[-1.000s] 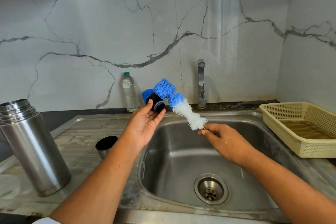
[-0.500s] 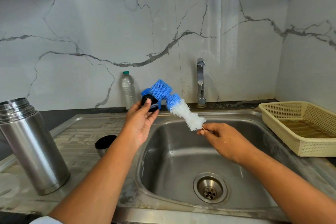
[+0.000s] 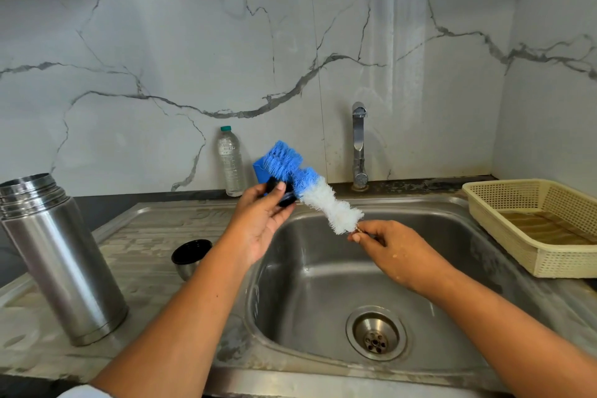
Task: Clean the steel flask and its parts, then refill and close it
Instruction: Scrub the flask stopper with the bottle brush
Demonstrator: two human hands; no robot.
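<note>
Steel sink (image 3: 323,284) below veined marble wall (image 3: 161,58); left grip (image 3: 258,223) round black stopper (image 3: 288,196), right grip (image 3: 394,245) on brush (image 3: 310,184).

Both bare forearms reach in from the lower edge, angled toward each other. The left hand (image 3: 260,223), raised with its palm toward the camera, holds a small black cap (image 3: 288,196) between thumb and fingertips. The right hand (image 3: 399,252), lower and knuckles up, pinches the wire end of a bottle brush (image 3: 323,200) between thumb and forefinger.

Upright open flask (image 3: 63,263); black stopper (image 3: 288,196) aloft
</note>
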